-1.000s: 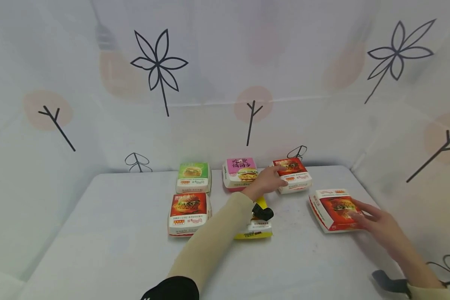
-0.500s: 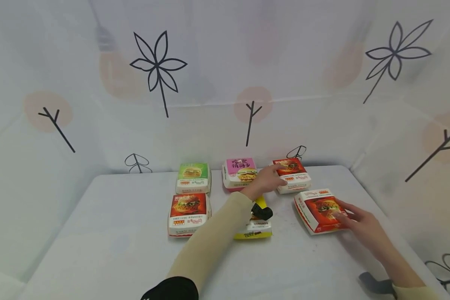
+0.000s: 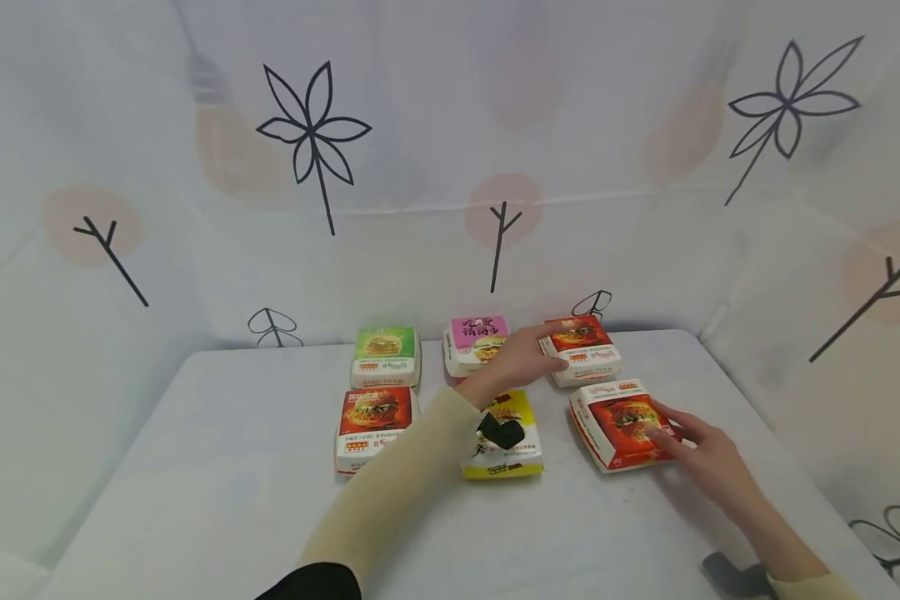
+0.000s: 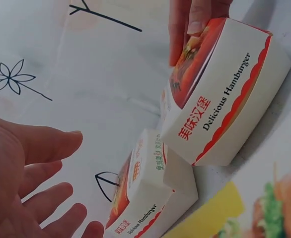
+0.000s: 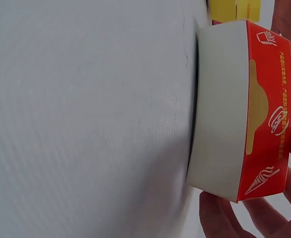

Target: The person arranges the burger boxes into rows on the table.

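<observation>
My right hand (image 3: 708, 462) grips a red and white hamburger box (image 3: 626, 421) by its right side, at the right of the table. In the right wrist view, its fingers (image 5: 267, 218) bend around one end of that hamburger box (image 5: 222, 109), whose base sits at or just above the tabletop. My left hand (image 3: 521, 358) reaches across to the left edge of another red hamburger box (image 3: 588, 354) at the back right. The left wrist view has this left hand (image 4: 26, 178) with loosely spread fingers, apart from the back box (image 4: 150, 193).
A yellow box (image 3: 513, 458) lies under my left forearm. Behind it stands a pink box (image 3: 476, 333), partly covered by the hand. Farther left, a green box (image 3: 386, 354) stands behind a red one (image 3: 375, 421). A patterned cloth wall (image 3: 420, 250) borders the table's back.
My right hand has brought its hamburger box leftward, nearer the yellow one. My left hand has drawn slightly left from the back red box, uncovering more of the yellow box.
</observation>
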Motion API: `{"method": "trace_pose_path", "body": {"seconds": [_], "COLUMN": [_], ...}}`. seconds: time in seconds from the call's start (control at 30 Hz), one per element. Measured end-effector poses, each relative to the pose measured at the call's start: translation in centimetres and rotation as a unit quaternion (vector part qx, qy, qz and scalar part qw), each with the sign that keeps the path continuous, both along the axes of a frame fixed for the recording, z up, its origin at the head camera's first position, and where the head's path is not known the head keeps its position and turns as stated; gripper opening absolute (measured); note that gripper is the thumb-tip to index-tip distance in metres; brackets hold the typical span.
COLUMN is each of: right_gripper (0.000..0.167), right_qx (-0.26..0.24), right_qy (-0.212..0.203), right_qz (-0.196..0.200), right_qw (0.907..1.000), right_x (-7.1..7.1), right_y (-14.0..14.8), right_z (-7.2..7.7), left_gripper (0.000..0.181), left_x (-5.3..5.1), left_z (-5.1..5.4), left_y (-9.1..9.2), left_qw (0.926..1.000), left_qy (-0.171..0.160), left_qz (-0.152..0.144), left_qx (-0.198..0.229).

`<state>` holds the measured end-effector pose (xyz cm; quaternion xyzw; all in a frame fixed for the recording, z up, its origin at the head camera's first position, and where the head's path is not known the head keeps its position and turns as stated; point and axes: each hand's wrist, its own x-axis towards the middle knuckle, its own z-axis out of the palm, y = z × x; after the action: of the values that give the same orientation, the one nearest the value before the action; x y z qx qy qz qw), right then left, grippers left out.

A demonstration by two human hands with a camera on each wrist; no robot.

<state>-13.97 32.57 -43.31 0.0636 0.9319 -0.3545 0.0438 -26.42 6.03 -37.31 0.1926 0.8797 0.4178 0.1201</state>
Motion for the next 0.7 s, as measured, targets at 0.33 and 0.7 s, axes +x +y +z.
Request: {"method": "trace_pose_path", "body": {"seconds": [0.33,0.7], "right_gripper": [0.083,0.081], "right_qx": [0.018,0.011], "right_qy": [0.007,0.013], "right_qz": [0.005,0.001], "right_qw": [0.9998,0.9999], "right_x": [0.1,0.3], "right_y": [-1.1,-1.2], "right_z": [0.3,0.2], "left_gripper": [0.056,0.049], "left_x": [3.0,5.0], "left_z": [-0.6,-1.4], "left_y": [-0.9,0.3], "left_qw": [0.9973,0.988], "left_qy": [0.017,0.038], "left_qz": [-0.069,-0.145], "left_qx": [-0.019,-0.037]}}
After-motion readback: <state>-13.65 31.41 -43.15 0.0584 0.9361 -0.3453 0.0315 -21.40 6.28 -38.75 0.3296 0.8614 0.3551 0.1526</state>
